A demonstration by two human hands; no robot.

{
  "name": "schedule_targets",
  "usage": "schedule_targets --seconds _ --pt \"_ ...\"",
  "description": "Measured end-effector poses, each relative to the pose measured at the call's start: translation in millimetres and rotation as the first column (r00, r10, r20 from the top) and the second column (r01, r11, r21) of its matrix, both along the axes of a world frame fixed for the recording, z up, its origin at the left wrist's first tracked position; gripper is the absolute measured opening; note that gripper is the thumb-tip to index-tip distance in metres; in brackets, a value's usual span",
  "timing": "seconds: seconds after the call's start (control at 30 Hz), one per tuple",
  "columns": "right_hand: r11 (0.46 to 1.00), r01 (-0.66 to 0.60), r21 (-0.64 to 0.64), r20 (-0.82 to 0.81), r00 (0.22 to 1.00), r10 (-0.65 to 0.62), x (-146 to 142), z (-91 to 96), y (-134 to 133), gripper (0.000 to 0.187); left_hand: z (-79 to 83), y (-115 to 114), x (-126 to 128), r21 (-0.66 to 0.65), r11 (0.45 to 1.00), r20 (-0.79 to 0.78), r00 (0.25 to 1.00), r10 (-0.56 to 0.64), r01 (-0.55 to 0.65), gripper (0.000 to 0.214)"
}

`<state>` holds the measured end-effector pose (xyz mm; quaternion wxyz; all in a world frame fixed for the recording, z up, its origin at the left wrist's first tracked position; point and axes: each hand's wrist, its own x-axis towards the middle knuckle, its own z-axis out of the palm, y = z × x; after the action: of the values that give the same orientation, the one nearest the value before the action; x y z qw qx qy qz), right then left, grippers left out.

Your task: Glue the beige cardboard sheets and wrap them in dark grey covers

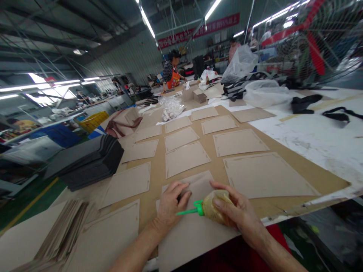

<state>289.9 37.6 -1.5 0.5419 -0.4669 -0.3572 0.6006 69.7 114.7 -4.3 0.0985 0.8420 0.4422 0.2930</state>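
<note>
Squeeze bottle (210,208) lies tilted on its side over the near tan sheet (193,238), green nozzle pointing toward the left hand (171,204). Right hand (239,211) wraps the bottle, thumb and fingers closed on it. Left fingers curl at the sheet; whether they pinch it, cannot tell. Around: flat sheets (241,142) in rows on brown board (157,170); dark stack (90,162) to the left; person in orange apron (173,80) beyond.

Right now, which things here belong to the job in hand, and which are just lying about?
Likely part of the job:
squeeze bottle, in the right hand
card sheet under the left hand
streaked sheets on the brown board
pile of sheets at left

Apparently just lying about:
clear plastic bag
black strips
yellow crate
</note>
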Motion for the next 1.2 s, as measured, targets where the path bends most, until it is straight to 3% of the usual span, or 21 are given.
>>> schedule_targets --seconds 0.27,0.67,1.2 --pt "0.996 0.047 -0.072 -0.016 0.999 -0.048 0.2 -2.8 0.7 0.076 4.0 -2.9 2.2 -0.005 1.000 0.042 0.999 -0.003 0.004 0.019" --pt "0.995 0.095 0.003 0.154 0.984 -0.094 -0.4 -11.3 -0.1 0.070 -0.2 -3.3 2.5 0.046 0.999 0.032 0.999 0.017 -0.019 0.016" --pt "0.996 0.080 -0.042 0.076 0.994 -0.076 0.3 -8.3 -3.3 0.074 -4.2 0.2 0.4 0.018 1.000 0.096 0.995 0.020 -0.021 0.017"
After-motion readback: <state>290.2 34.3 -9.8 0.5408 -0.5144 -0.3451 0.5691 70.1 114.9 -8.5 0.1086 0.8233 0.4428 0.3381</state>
